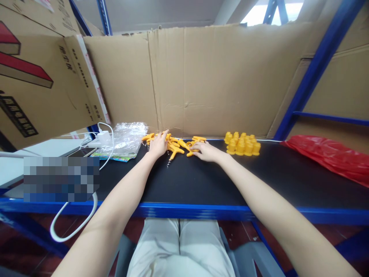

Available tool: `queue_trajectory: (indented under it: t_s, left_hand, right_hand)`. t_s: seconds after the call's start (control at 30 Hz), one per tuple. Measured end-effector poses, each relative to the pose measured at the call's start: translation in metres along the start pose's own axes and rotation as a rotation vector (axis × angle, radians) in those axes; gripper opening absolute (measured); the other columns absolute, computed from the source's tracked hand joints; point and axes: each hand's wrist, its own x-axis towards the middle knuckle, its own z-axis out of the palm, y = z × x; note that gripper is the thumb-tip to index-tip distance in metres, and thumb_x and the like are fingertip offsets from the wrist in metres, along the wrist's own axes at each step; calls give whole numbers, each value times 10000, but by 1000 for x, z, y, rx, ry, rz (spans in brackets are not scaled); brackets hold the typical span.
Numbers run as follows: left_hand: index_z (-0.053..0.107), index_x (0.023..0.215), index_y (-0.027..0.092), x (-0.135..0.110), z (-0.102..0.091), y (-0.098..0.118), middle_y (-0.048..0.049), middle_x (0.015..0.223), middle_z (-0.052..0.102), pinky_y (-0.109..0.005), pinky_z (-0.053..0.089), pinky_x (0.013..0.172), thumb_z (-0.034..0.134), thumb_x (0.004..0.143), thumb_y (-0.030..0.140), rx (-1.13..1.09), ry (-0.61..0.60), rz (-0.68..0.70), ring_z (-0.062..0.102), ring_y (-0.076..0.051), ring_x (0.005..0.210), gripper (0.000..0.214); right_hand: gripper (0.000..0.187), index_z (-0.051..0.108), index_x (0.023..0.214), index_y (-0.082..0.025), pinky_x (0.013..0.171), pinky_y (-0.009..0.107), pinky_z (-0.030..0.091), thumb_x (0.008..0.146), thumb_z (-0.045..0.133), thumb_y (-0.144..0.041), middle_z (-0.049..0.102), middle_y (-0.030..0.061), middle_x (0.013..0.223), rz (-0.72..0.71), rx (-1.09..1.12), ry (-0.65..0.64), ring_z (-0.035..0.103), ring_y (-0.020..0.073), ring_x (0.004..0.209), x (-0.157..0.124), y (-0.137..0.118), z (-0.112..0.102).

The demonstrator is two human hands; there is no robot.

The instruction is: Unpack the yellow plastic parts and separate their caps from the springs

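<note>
Yellow corkscrews (175, 149) with T-shaped handles and thin metal spirals lie in a loose pile on the black tabletop. My left hand (158, 147) rests over the left part of this pile, fingers stretched forward and apart; what lies under its palm is hidden. On the pile's right side, my right hand (206, 151) reaches in from the right, its fingers extended over yellow handles and touching them. Further right, several yellow plastic caps (243, 144) stand upright in a tight group, apart from both hands.
Clear plastic bags (129, 134) lie left of the pile, near a white charger (103, 137) and its cables. A red plastic bag (325, 154) sits at the right. Cardboard (216, 80) walls the back, and a blue metal edge (190, 211) runs along the front.
</note>
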Motion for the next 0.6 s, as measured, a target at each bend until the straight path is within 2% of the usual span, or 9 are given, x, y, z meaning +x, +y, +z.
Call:
queue_trajectory:
  t_s: [0.1, 0.2, 0.3, 0.43, 0.6]
  left_hand:
    - [243, 1469, 237, -1, 2, 3, -130, 1461, 392, -475, 435, 950, 408, 911, 325, -8, 37, 12, 469, -318, 1245, 588]
    - [247, 1467, 220, -1, 5, 5, -116, 1489, 366, -490, 399, 1000, 389, 921, 338, -26, 9, 38, 432, -305, 1289, 577]
    - [400, 1388, 206, 0, 8, 6, -98, 1487, 381, -510, 356, 1040, 318, 945, 340, -13, -70, 58, 392, -294, 1324, 470]
    - [506, 1292, 215, 0, 8, 6, -91, 1498, 362, -568, 341, 1029, 244, 959, 379, -15, -131, 37, 346, -306, 1354, 454]
    - [496, 1302, 213, 0, 7, 7, -108, 1490, 372, -558, 330, 1033, 260, 960, 385, -43, -61, 30, 333, -302, 1362, 449]
  right_hand:
    - [325, 642, 1189, -227, 1020, 473, 333, 904, 490, -265, 599, 96, 1278, 2, 32, -42, 495, 273, 1230, 1, 2, 6]
    - [286, 667, 1126, -225, 970, 411, 382, 906, 492, -276, 645, 82, 1201, 19, 91, -64, 558, 251, 1137, 3, 0, 7]
    - [216, 686, 951, -189, 805, 322, 436, 905, 497, -283, 690, 81, 1004, 73, 103, -68, 619, 208, 905, 2, -5, 2]
    - [158, 605, 827, -170, 593, 262, 370, 883, 531, -298, 644, 57, 782, 182, 41, -84, 557, 161, 678, 0, -9, -4]
    - [193, 573, 943, -175, 588, 250, 362, 803, 635, -292, 633, 46, 822, 221, 65, -87, 548, 158, 700, 1, -8, -2]
